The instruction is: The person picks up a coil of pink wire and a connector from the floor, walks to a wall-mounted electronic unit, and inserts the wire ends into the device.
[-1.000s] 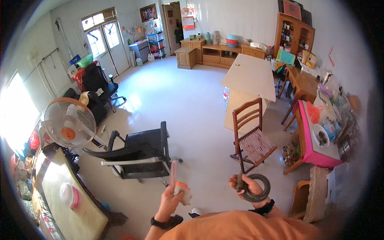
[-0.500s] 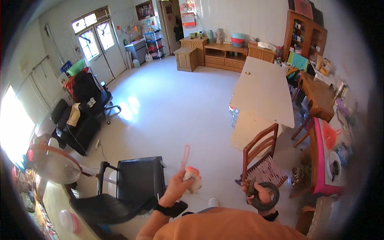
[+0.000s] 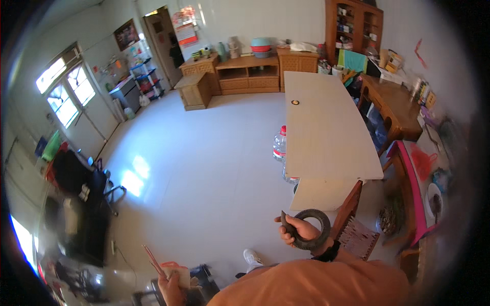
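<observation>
At the lower left, my left hand is closed around a whitish bundle with an orange-red top. A thin pinkish strip sticks up from the same grip; what exactly these things are is blurred. My right hand, left of the wooden chair, grips a thick dark ring that looks like rubber. A dark pointed piece shows at its fingers; whether it belongs to the ring I cannot tell.
A long pale table stands ahead on the right, with large water bottles beside it. Wooden cabinets line the far wall. A black armchair lies close by my left hand. A pink-edged table is at the right.
The view has turned to the right and shifted. My right hand has lifted the ring forward, away from the chair seat. My left hand has dropped lower left, still with the bundle and strip.
</observation>
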